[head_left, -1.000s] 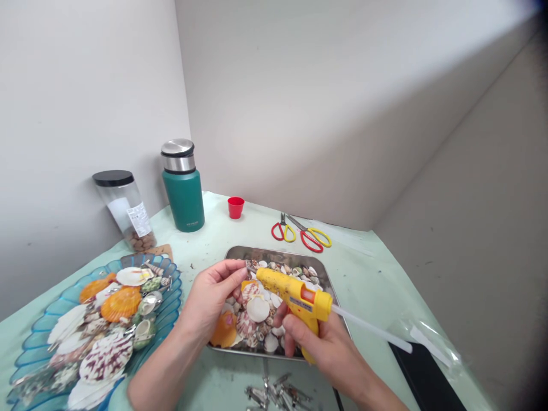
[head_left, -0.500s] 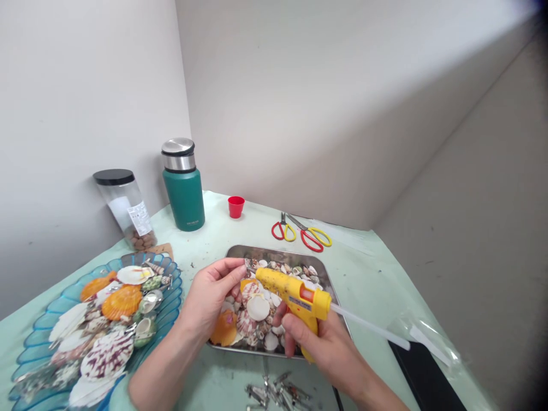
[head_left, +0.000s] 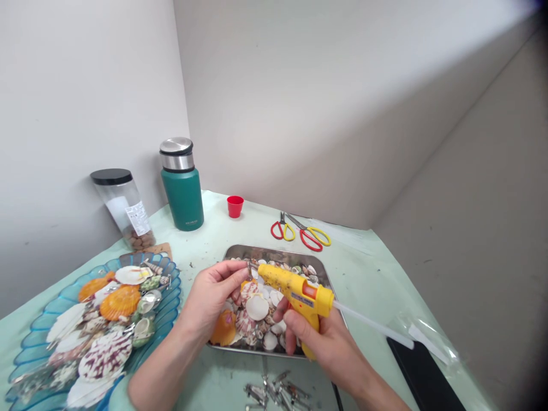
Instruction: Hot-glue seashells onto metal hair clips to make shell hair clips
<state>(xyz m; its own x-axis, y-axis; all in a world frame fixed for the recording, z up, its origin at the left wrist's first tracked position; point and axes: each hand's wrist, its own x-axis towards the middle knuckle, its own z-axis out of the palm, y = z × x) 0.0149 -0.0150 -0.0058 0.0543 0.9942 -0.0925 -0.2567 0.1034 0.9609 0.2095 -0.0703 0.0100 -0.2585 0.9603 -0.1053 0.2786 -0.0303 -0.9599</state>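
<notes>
My right hand point(head_left: 314, 334) is wrapped around the handle of a yellow glue gun point(head_left: 295, 288), fingers at its trigger. A long whitish glue stick point(head_left: 372, 324) juts from the gun's back end. The nozzle points left, right at the fingertips of my left hand point(head_left: 216, 291). Thumb and forefinger there pinch a small metallic piece point(head_left: 250, 270), too small and partly covered to make out fully. Beneath both hands lies a metal tray point(head_left: 329, 274) full of seashells point(head_left: 257, 307). Small metal clips point(head_left: 280, 394) are heaped on the table in front of the tray.
On the left stands a blue scalloped dish point(head_left: 32, 339) of shells. Behind are a clear jar point(head_left: 128, 214), a green flask point(head_left: 182, 197), a red cup point(head_left: 235, 206) and two pairs of scissors point(head_left: 314, 238). A black flat object point(head_left: 423, 371) and clear plastic lie at right.
The glue gun has shifted slightly right and its nozzle remains close to the piece in my left fingers. My left hand has barely moved.
</notes>
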